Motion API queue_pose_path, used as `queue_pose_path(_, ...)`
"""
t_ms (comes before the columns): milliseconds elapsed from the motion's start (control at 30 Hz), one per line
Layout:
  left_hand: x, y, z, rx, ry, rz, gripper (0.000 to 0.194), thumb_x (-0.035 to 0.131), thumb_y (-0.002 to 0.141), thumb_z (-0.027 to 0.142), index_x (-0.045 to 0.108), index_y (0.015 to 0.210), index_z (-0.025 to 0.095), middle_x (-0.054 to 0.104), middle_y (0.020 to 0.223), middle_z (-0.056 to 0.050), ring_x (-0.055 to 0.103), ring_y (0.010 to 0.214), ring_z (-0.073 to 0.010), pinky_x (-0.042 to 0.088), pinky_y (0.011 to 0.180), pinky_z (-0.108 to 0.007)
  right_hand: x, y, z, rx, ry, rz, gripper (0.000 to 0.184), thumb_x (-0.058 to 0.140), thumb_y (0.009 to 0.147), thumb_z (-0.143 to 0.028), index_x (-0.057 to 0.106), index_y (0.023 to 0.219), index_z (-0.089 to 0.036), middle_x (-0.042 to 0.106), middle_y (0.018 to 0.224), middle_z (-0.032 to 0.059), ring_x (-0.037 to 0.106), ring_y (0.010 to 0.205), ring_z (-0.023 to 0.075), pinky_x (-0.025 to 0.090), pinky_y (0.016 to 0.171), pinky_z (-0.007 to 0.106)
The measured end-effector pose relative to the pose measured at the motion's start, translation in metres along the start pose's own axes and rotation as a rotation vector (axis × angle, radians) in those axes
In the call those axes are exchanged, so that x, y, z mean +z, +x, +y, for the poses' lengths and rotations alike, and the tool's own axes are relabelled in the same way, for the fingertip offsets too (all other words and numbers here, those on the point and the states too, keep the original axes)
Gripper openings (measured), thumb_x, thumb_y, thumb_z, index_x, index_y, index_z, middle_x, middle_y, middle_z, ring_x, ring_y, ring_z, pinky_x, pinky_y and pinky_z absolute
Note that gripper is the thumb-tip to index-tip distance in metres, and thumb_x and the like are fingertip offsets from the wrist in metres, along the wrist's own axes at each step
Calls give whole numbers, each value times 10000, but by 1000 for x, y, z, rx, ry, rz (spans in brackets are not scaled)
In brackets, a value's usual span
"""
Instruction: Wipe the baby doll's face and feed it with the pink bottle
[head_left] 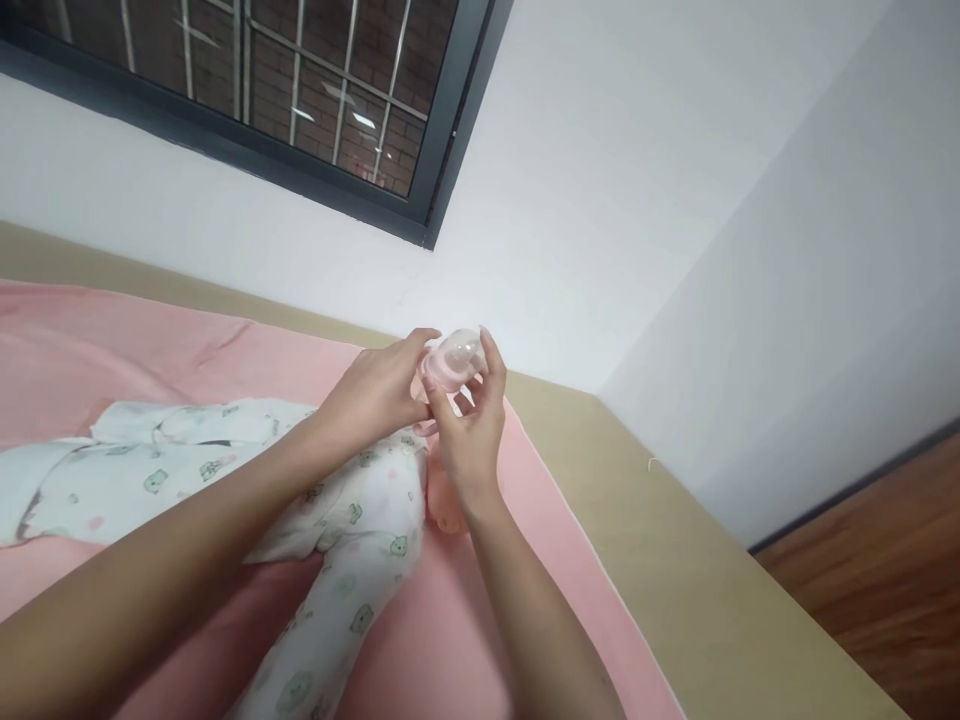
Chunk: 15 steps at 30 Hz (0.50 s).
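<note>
Both my hands hold a small pink pacifier with a clear dome cap (450, 362) in the air above the bed. My left hand (371, 390) pinches its left side with thumb and fingers. My right hand (469, 430) grips it from below and the right, fingers curled round the cap. Under my arms lies a doll dressed in a white printed baby suit (352, 510); a bit of its pink body (442, 500) shows beside my right wrist.
A pink blanket (97, 350) covers a beige mattress (675, 560) set into the corner of white walls. A dark-framed barred window (300, 90) is above. Wooden floor (885, 590) lies at the right, beyond the mattress edge.
</note>
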<state>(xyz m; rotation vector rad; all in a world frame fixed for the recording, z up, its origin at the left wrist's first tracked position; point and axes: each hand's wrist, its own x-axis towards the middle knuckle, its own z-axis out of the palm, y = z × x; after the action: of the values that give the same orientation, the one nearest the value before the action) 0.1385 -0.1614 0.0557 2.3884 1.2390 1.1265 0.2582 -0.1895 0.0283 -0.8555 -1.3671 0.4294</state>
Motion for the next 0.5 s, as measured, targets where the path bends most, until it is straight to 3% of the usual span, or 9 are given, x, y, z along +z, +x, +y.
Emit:
queue_pose_path(233,-8,2,-1,-26,-99,-35,731,685,646,277,407,1321,227,646,1109,-57,623,952,-263,488,722,-315,-3,1,1,-16,-12,-28,655,596,800,-411,311,1386,-343,458,1363,47,506,1186,212,466,980,439)
queue_pose_path(500,-10,6,-11,52,-265,-168,627,696,656,340,518,1243,209,635,1128,-58,608,984,-260,504,774,-324,-3,3,0,-34,-35,-12,638,545,826,-456,280,1395,-346,462,1346,51,478,1222,220,460,989,480)
